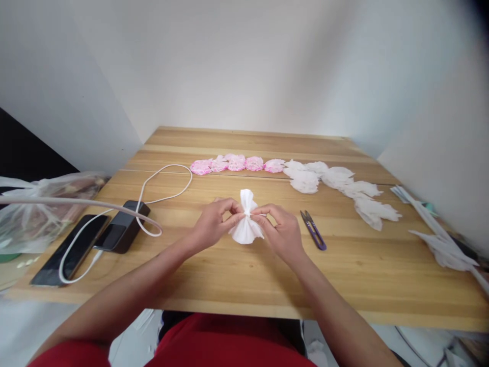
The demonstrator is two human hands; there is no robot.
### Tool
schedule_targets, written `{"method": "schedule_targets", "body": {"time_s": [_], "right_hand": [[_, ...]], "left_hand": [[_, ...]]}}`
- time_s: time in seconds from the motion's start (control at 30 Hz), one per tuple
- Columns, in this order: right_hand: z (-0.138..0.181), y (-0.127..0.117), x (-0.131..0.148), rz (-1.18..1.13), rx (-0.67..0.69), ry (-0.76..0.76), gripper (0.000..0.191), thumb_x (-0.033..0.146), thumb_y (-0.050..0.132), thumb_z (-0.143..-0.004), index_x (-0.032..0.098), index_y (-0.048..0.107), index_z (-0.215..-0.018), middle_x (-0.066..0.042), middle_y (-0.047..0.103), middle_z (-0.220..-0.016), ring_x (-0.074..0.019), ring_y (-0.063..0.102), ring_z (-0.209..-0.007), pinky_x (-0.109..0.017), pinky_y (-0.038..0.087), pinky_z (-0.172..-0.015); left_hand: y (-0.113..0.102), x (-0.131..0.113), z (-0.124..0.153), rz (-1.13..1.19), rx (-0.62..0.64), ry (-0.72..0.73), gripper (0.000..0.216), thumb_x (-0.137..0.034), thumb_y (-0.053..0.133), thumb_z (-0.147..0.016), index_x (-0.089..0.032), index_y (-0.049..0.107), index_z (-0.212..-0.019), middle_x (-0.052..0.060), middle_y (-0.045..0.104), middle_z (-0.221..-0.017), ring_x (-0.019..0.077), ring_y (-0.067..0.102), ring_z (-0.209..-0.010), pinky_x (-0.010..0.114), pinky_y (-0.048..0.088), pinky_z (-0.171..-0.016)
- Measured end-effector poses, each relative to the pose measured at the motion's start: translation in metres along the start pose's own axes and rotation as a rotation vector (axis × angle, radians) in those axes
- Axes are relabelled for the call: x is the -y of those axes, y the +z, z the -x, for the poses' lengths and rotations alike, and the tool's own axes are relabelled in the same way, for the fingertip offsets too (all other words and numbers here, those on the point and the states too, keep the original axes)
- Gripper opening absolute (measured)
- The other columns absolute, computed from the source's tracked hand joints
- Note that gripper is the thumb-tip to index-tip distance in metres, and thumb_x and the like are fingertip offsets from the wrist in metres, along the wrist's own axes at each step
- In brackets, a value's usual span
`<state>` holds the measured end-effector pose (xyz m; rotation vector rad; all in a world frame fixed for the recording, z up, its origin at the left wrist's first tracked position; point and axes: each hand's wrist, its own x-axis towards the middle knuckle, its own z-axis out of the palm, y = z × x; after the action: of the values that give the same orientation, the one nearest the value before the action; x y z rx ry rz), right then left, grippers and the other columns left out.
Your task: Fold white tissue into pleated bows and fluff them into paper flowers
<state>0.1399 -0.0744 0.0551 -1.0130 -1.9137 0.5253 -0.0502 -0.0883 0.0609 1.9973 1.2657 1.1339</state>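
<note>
We hold the white paper (246, 235) over the middle of the table (248, 285), with the snips (315, 233) off to its right. Our left hand (216, 220) and right hand (281, 230) are both pinched nearly closed on the paper's thin waist, one from each side. To do this well, we should pinch softly so nothing rips, keep the folds bunched tight in the middle, and let both ends spread. The paper's long way runs away from us: its narrow fan points to the back wall (244, 66), its wide fan points to us. We cannot tell how much it tips.
</note>
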Motion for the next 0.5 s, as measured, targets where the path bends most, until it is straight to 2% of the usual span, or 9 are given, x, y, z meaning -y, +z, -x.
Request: {"method": "schedule_targets", "body": {"time_s": [0.17, 0.27, 0.37, 0.5], "right_hand": [[-0.001, -0.004, -0.003, -0.008, 0.029, -0.054, 0.012, 0.028, 0.06, -0.087, 0.022, 0.068, -0.081, -0.001, 0.072, -0.079, -0.0179, 0.066, -0.076, -0.032, 0.046, -0.074], [-0.003, -0.003, -0.006, 0.01, 0.043, -0.097, 0.013, 0.028, 0.059, -0.089, 0.022, 0.068, -0.082, -0.002, 0.071, -0.078, -0.0175, 0.065, -0.075, -0.032, 0.046, -0.073], [-0.008, -0.005, -0.01, 0.09, 0.046, -0.217, 0.012, 0.027, 0.058, -0.09, 0.022, 0.068, -0.085, -0.004, 0.072, -0.085, -0.019, 0.063, -0.083, -0.034, 0.045, -0.077], [-0.015, -0.009, -0.014, 0.158, 0.144, -0.374, 0.021, 0.022, 0.054, -0.09, 0.024, 0.066, -0.106, -0.007, 0.069, -0.112, -0.0219, 0.059, -0.107, -0.04, 0.041, -0.091]], "left_hand": [[-0.004, -0.006, -0.002, 0.082, 0.038, -0.018, 0.016, -0.025, 0.059, -0.085, -0.015, 0.058, -0.073, -0.001, 0.061, -0.071, 0.0115, 0.055, -0.067, 0.023, 0.041, -0.066], [-0.005, -0.005, -0.003, 0.166, 0.043, -0.081, 0.017, -0.026, 0.061, -0.083, -0.015, 0.057, -0.072, -0.001, 0.059, -0.069, 0.0107, 0.053, -0.066, 0.023, 0.041, -0.065], [-0.002, -0.001, -0.005, 0.383, 0.064, -0.224, 0.023, -0.034, 0.066, -0.078, -0.014, 0.057, -0.071, -0.002, 0.057, -0.067, 0.01, 0.051, -0.063, 0.022, 0.04, -0.062], [0.004, 0.003, -0.008, 0.731, 0.115, -0.462, 0.032, -0.042, 0.073, -0.069, -0.013, 0.057, -0.07, -0.003, 0.055, -0.061, 0.0078, 0.047, -0.055, 0.021, 0.035, -0.055]]}}
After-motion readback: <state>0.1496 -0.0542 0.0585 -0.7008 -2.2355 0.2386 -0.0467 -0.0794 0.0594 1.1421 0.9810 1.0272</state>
